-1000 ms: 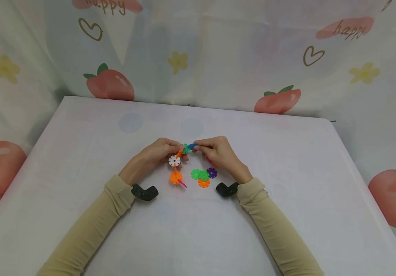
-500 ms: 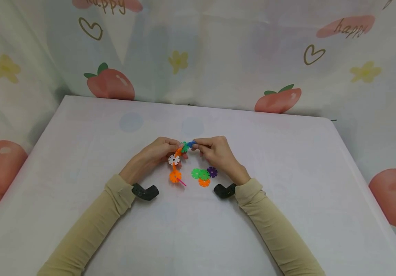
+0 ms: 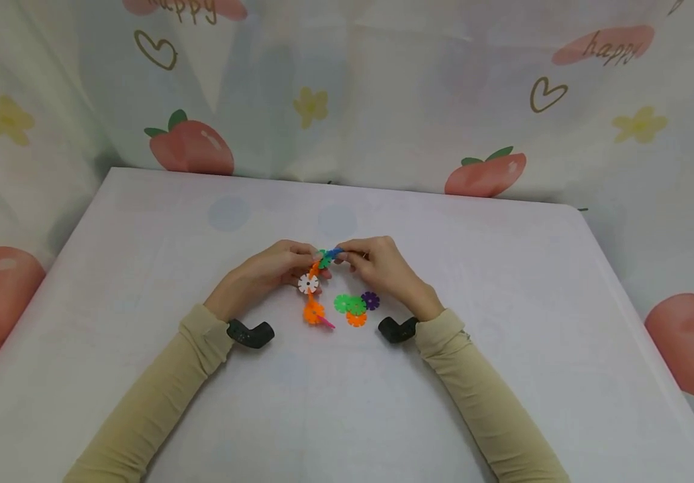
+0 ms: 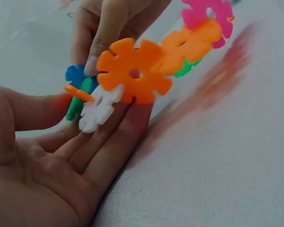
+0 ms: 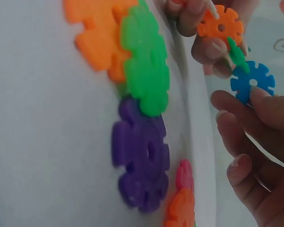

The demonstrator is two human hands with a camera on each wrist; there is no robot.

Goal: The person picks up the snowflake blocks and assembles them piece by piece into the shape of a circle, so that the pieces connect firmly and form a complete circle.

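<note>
With my right hand (image 3: 380,268) I pinch the blue disc (image 5: 265,78) between thumb and forefinger, my other fingers loosely bent. My left hand (image 3: 280,265) pinches the chain (image 3: 314,270) of notched discs near the dark-green disc (image 3: 325,260); I cannot tell whether the fingertips also press the first orange disc (image 5: 230,31) beside it. The dark-green disc meets the blue one, though I cannot tell how deep the slots sit.

From there the chain hangs toward seven o'clock to the white disc (image 3: 303,284), then toward six through the second orange disc (image 4: 132,54) and third orange disc (image 4: 195,40), ending with the pink disc (image 4: 223,15) at four.

On the white table (image 3: 299,409) lies a loose cluster (image 3: 356,307), with my left hand at its ten o'clock and my right at its one. It holds two light-green discs (image 3: 341,303), with a loose orange disc (image 3: 356,320) at six and the purple disc (image 3: 371,300) at two. The right wrist view also shows another pink piece (image 5: 184,176) and orange piece (image 5: 181,209) beyond the purple, partly cut off
</note>
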